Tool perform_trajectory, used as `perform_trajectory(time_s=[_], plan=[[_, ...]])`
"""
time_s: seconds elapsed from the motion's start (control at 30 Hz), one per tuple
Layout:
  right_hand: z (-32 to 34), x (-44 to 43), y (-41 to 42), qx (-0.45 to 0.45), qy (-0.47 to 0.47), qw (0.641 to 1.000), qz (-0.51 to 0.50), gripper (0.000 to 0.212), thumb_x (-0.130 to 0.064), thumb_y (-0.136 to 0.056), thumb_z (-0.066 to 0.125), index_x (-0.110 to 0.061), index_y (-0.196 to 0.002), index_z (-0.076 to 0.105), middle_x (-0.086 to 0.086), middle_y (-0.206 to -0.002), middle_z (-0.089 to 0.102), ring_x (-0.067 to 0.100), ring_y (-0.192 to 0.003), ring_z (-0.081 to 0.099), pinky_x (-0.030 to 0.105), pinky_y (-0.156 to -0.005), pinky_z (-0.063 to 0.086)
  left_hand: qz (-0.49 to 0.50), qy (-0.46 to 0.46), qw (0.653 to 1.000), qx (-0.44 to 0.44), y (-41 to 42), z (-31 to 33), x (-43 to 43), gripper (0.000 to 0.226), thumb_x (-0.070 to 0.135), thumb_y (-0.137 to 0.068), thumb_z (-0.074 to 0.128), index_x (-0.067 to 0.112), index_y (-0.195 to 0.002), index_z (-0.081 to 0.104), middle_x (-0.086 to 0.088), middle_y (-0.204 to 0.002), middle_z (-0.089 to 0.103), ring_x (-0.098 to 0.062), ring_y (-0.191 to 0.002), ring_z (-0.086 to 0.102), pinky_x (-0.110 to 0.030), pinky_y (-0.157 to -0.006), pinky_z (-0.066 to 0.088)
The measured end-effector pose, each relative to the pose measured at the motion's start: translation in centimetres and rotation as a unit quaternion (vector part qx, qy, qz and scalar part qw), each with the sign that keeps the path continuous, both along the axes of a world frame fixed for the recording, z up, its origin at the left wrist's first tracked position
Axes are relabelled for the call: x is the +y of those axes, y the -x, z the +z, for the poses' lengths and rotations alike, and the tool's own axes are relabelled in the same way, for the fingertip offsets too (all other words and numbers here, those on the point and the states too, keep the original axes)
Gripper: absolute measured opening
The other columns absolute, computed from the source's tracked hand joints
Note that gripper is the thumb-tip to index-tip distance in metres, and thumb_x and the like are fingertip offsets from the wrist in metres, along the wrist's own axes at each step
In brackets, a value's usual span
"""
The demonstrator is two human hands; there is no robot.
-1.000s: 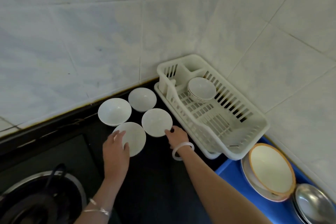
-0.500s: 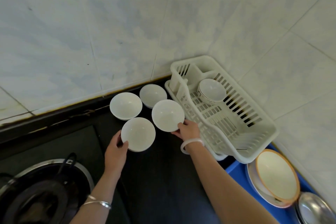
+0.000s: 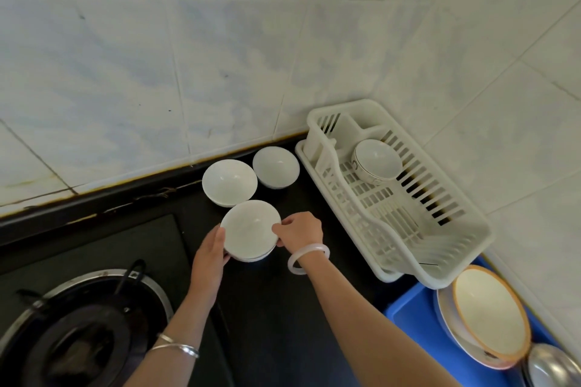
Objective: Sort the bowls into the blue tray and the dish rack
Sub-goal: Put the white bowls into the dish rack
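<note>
stacked bowls, rack to the right

left hand (image 3: pixel 209 256) steadies the stack (image 3: pixel 250 229) on the desk; right hand (image 3: pixel 300 231) has fingers curled on its rim. rack (image 3: pixel 408 229) lies right, nearer the right hand; tray (image 3: pixel 408 317) beyond.

Both forearms are bare with no sleeves showing, the left wrist wearing two thin silver bangles (image 3: pixel 176 345) and the right wrist a single thick, smooth, pale translucent bangle (image 3: pixel 308 258), while the fingers carry no rings.
</note>
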State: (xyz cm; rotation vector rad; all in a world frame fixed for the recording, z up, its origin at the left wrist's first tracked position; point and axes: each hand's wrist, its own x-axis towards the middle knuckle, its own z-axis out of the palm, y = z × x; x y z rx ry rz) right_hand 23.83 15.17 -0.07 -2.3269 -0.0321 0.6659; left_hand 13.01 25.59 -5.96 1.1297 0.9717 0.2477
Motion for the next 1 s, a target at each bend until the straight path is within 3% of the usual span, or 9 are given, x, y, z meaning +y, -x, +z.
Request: perform_trajectory(time_s=[0.2,0.37,0.47,0.53,0.6,0.77,0.9,1.0], plan=[[-0.6,0.1,-0.2,0.000,0.024,1.000,0.011,0.008,-0.019,-0.080,0.065,-0.012,-0.077,0.066,0.012,-0.085,0.072,0.019,-0.070,0.066,0.026,-0.065,0.053,-0.022,-0.062,0.997,0.044,0.0,-1.1,0.2,0.041,0.017,-0.092,0.052,0.025,-0.132,0.047,-0.003,-0.134,0.052,-0.022,-0.124,0.048,-0.048,-0.103,0.042],[-1.5,-0.2,-0.7,0.022,0.030,0.999,0.032,0.011,-0.019,-0.081,0.066,-0.019,-0.088,0.058,0.001,-0.087,0.062,0.011,-0.072,0.059,0.020,-0.060,0.046,-0.012,-0.062,0.997,0.048,-0.3,-1.2,0.3,0.040,0.014,-0.092,0.051,0.024,-0.131,0.048,-0.004,-0.134,0.052,-0.022,-0.123,0.049,-0.046,-0.101,0.044],[-1.8,-0.3,-1.0,0.090,-0.027,0.996,0.004,0.034,-0.010,-0.081,0.065,-0.019,-0.112,0.056,0.004,-0.105,0.060,0.019,-0.089,0.062,0.034,-0.078,0.057,0.008,0.001,0.999,0.040,-0.4,-0.8,0.4,0.038,0.014,-0.093,0.049,0.024,-0.130,0.049,-0.003,-0.134,0.051,-0.023,-0.121,0.050,-0.041,-0.094,0.047],[-1.7,-0.2,-1.3,0.163,-0.082,0.983,-0.008,0.050,-0.001,-0.082,0.060,-0.022,-0.126,0.051,0.008,-0.121,0.057,0.027,-0.105,0.060,0.040,-0.085,0.056,0.014,0.058,0.997,0.048,-0.4,-0.3,0.5,0.038,0.016,-0.094,0.049,0.025,-0.131,0.048,-0.003,-0.134,0.051,-0.026,-0.120,0.052,-0.042,-0.092,0.048],[-1.6,-0.3,-1.4,0.203,-0.113,0.973,-0.004,0.053,0.004,-0.083,0.057,-0.021,-0.130,0.052,0.010,-0.127,0.057,0.031,-0.112,0.058,0.043,-0.089,0.054,0.015,0.087,0.995,0.053,-0.4,0.1,0.5,0.039,0.016,-0.094,0.048,0.026,-0.132,0.047,-0.004,-0.134,0.051,-0.028,-0.120,0.052,-0.044,-0.091,0.050],[-1.2,-1.3,-1.5,0.185,-0.134,0.974,-0.001,0.038,-0.017,-0.086,0.062,-0.018,-0.123,0.058,0.008,-0.122,0.062,0.025,-0.108,0.061,0.036,-0.086,0.055,-0.015,0.058,0.997,0.045,-0.7,1.8,0.1,0.040,0.014,-0.094,0.048,0.026,-0.132,0.047,-0.005,-0.133,0.052,-0.027,-0.118,0.053,-0.038,-0.081,0.053],[1.4,-3.3,-2.9,0.144,-0.191,0.970,-0.054,0.005,-0.028,-0.087,0.058,-0.030,-0.088,0.063,0.003,-0.098,0.067,0.020,-0.093,0.064,0.030,-0.070,0.055,-0.056,0.031,0.998,0.018,-2.7,5.0,-0.7,0.042,0.016,-0.092,0.050,0.033,-0.131,0.048,0.001,-0.124,0.056,-0.024,-0.114,0.055,-0.028,-0.065,0.053],[4.6,-5.6,-5.1,0.104,-0.192,0.973,-0.081,0.013,-0.032,-0.090,0.053,-0.023,-0.083,0.061,0.002,-0.087,0.066,0.022,-0.086,0.065,0.033,-0.070,0.058,-0.099,0.009,0.995,0.003,-5.6,7.9,-1.9,0.042,0.018,-0.092,0.051,0.032,-0.131,0.048,0.001,-0.122,0.056,-0.023,-0.112,0.056,-0.029,-0.064,0.055]])
